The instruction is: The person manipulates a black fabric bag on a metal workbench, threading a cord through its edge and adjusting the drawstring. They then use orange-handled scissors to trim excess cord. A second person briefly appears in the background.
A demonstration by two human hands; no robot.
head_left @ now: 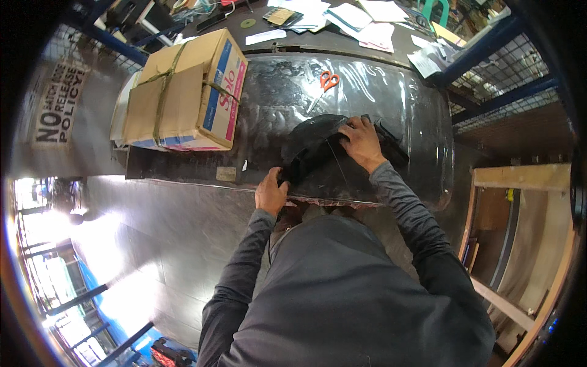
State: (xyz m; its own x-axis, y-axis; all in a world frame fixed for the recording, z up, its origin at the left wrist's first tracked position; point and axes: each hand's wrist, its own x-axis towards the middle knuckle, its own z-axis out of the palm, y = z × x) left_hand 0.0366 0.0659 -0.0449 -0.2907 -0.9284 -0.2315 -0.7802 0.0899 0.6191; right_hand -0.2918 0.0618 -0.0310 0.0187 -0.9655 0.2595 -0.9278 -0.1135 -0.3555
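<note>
Left hand [271, 192] is clamped on the near end of some black item [310, 158] mid-frame, right hand [363, 144] gripping its far side, probably to keep it steady. Orange scissors [324, 90] sit just beyond, likely parked within reach; loose papers [350, 16] lie at the frame's top.

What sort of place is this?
Probably a workshop or stockroom: a tied cardboard box and orange-handled scissors rest on a plastic-covered table, near blue-framed mesh panels.
</note>
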